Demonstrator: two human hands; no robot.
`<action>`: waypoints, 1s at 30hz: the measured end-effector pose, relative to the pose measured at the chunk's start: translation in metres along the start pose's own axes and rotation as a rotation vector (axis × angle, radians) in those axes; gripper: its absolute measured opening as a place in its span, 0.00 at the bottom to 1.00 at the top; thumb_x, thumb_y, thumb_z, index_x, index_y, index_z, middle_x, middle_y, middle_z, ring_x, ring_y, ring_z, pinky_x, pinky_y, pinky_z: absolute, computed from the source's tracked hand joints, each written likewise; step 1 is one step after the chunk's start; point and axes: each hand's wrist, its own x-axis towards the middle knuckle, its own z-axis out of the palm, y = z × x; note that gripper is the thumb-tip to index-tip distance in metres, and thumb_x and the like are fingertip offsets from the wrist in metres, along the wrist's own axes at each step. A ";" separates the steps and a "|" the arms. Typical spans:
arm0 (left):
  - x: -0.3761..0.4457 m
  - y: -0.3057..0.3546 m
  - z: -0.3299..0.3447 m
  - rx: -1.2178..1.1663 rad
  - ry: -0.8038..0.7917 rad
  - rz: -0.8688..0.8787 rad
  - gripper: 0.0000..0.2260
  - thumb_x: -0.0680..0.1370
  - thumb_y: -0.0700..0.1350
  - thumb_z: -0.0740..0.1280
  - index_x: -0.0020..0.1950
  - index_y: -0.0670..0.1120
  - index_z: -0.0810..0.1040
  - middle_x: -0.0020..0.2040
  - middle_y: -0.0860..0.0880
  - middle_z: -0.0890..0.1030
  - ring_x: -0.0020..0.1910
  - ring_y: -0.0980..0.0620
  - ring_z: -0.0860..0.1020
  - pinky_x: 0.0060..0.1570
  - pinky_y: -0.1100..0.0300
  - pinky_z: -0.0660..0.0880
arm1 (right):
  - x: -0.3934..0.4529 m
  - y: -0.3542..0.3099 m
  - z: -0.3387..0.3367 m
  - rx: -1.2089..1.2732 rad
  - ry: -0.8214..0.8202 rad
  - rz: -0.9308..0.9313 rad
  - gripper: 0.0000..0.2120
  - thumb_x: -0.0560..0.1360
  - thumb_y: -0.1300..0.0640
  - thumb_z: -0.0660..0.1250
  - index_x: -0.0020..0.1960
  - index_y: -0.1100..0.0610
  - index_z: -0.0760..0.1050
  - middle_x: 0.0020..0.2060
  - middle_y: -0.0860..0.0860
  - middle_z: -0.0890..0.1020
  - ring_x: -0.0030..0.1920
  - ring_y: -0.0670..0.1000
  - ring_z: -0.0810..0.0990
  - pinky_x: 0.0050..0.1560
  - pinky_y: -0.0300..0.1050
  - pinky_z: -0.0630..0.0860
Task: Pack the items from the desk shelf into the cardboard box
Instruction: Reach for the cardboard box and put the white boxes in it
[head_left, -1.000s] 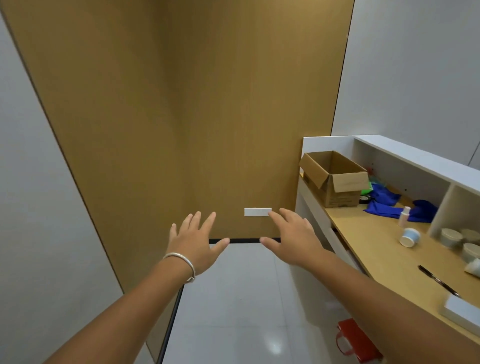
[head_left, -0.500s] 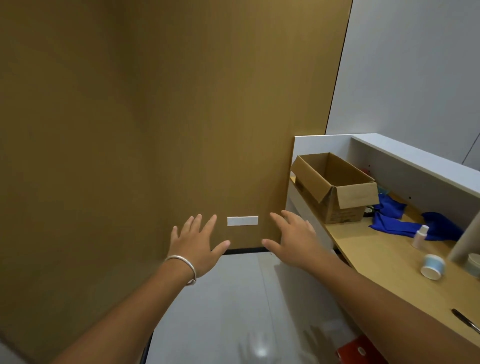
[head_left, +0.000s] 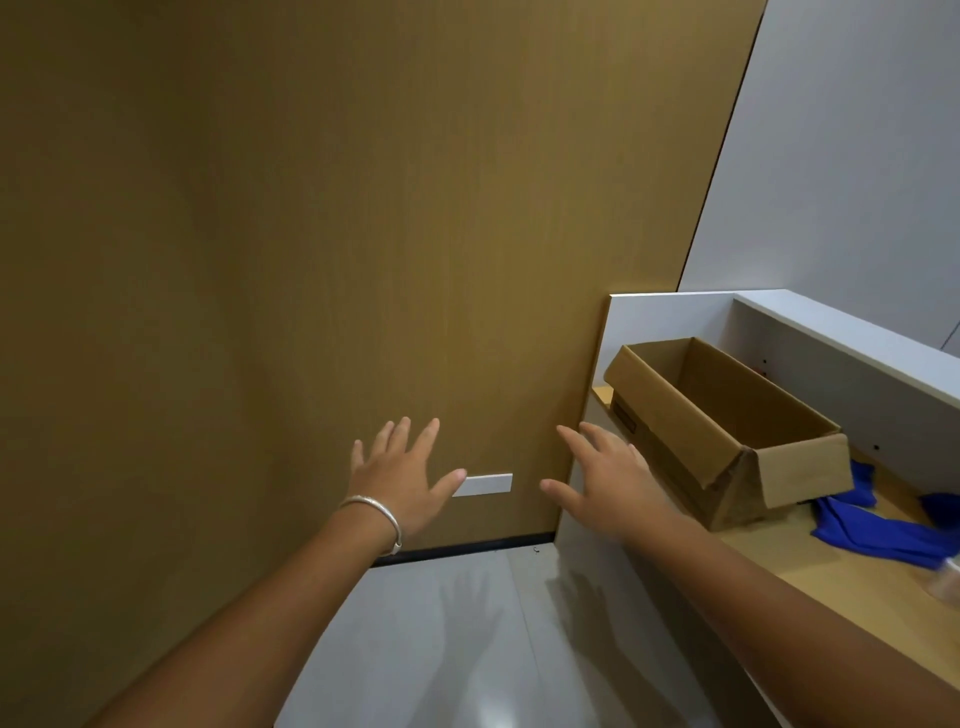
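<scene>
An open, empty cardboard box (head_left: 727, 431) stands on the wooden desk (head_left: 831, 587) at the right, under a white shelf (head_left: 852, 338). A blue cloth (head_left: 883, 535) lies on the desk just right of the box. My left hand (head_left: 400, 478), with a silver bracelet at the wrist, is held out in the air with fingers spread and holds nothing. My right hand (head_left: 608, 483) is also spread and empty, hovering at the desk's left end, a little short of the box. A blurred pale object (head_left: 948, 579) sits at the right edge.
A tall wooden wall panel (head_left: 363, 234) fills the left and centre, with a small white plate (head_left: 485, 484) low on it. A pale glossy floor (head_left: 467, 649) lies below my arms. A white wall (head_left: 857, 156) rises behind the desk.
The view has moved closer to the desk end and turned left; the box looms larger. Bottles, jars and the pen have left the frame. Both hands stay spread and empty.
</scene>
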 end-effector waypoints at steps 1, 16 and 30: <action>0.012 -0.004 0.002 0.002 -0.006 0.002 0.33 0.76 0.69 0.49 0.78 0.59 0.46 0.79 0.49 0.48 0.78 0.50 0.44 0.74 0.43 0.45 | 0.013 0.001 0.003 -0.001 -0.005 0.002 0.36 0.75 0.33 0.57 0.77 0.44 0.51 0.77 0.48 0.56 0.77 0.52 0.53 0.75 0.60 0.52; 0.248 -0.006 0.035 0.021 -0.033 0.097 0.33 0.76 0.69 0.50 0.77 0.59 0.45 0.79 0.49 0.47 0.78 0.50 0.44 0.74 0.43 0.44 | 0.221 0.073 0.055 0.029 0.057 0.079 0.36 0.74 0.32 0.57 0.77 0.43 0.50 0.77 0.48 0.56 0.77 0.51 0.53 0.75 0.59 0.50; 0.471 0.168 0.081 0.002 -0.102 0.586 0.33 0.76 0.68 0.51 0.77 0.59 0.44 0.79 0.49 0.48 0.78 0.50 0.44 0.74 0.45 0.44 | 0.322 0.244 0.033 -0.034 0.133 0.443 0.34 0.76 0.33 0.57 0.77 0.44 0.52 0.77 0.49 0.57 0.76 0.51 0.54 0.74 0.58 0.50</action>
